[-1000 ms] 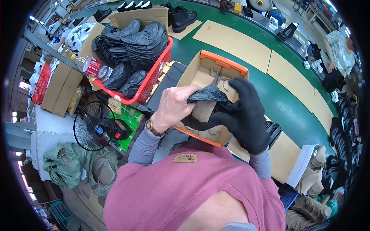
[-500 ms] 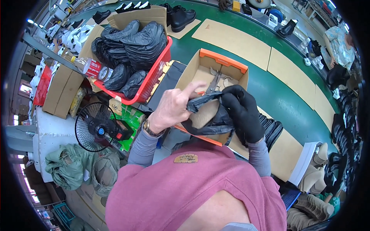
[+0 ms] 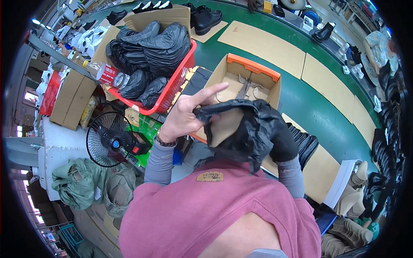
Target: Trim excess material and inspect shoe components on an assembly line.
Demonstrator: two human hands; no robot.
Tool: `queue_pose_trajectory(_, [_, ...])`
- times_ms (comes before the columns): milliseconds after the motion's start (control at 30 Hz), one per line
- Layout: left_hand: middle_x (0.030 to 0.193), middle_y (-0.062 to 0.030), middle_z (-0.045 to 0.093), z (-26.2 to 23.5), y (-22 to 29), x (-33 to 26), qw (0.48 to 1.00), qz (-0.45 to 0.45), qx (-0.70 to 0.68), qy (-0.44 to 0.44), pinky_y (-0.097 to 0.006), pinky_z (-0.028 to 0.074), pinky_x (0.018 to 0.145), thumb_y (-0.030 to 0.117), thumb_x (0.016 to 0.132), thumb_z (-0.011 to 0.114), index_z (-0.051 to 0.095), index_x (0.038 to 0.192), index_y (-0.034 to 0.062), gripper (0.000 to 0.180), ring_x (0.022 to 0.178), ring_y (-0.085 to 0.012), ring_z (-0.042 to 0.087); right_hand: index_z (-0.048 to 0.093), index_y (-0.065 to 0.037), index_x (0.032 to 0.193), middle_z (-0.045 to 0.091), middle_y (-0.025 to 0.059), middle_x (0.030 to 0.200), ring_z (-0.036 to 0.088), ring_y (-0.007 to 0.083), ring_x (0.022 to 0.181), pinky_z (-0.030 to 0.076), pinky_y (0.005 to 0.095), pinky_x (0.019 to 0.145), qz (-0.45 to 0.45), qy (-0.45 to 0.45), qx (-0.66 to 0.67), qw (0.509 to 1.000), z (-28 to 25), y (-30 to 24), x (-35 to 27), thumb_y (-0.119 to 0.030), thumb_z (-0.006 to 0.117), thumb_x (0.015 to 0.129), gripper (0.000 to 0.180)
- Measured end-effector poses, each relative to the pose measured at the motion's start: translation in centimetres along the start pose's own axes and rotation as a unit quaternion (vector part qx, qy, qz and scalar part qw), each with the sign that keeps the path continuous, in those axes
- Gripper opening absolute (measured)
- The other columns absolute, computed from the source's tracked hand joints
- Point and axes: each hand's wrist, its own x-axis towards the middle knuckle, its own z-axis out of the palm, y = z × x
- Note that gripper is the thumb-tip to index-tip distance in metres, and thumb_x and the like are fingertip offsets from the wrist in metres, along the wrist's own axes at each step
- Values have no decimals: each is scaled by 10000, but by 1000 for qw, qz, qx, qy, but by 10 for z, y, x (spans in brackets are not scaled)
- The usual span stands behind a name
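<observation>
In front of my chest I hold a soft, wrinkled black shoe upper (image 3: 258,124) with a beige inside, its opening spread toward the left. My bare left hand (image 3: 189,116), a watch on its wrist, pinches the upper's left edge, its index finger stretched out. My right hand (image 3: 285,146), in a black glove, grips the right side of the piece; its fingers are hidden against the black material. Just beyond lies an open cardboard box (image 3: 253,66) with an orange rim. Inside it are a scissors-like metal tool (image 3: 243,88) and beige scraps.
A red basket (image 3: 180,77) full of black wrinkled pieces stands at left, a plastic bottle (image 3: 103,73) on its edge. Nearby is a small black fan (image 3: 115,139). Cardboard sheets (image 3: 262,47) lie along the green belt (image 3: 301,99). Black pieces (image 3: 304,144) are stacked at right.
The black upper has come up and nearer to me and is spread wider. My gloved right hand has moved lower, its fingers now hidden by the piece.
</observation>
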Motion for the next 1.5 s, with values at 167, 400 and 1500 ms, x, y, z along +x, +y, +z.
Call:
queue_pose_trajectory(167, [778,-102,686,3,-10,-2,995,39,91,33,-322,506,659,-86,714,670,461,1414,123,760,685,-207,677,625,17,1035,632,43,881,608,126,786,490,243,707,-25,22,-50,998,1,-10,4,-36,694,789,262])
queue_pose_trajectory(400, [740,-104,677,-13,-4,-10,998,-42,45,1,-311,505,661,-36,740,697,446,1425,130,748,660,-166,669,588,28,1081,633,74,901,601,133,798,481,252,713,52,34,76,995,-9,11,9,-132,593,858,274])
queue_pose_trajectory(1500, [1293,-140,568,8,-11,-3,990,4,-80,113,-331,502,892,-82,783,667,563,1019,28,280,1117,-208,595,638,40,1029,654,73,917,608,101,771,491,232,659,22,59,50,997,19,-14,3,27,656,805,225])
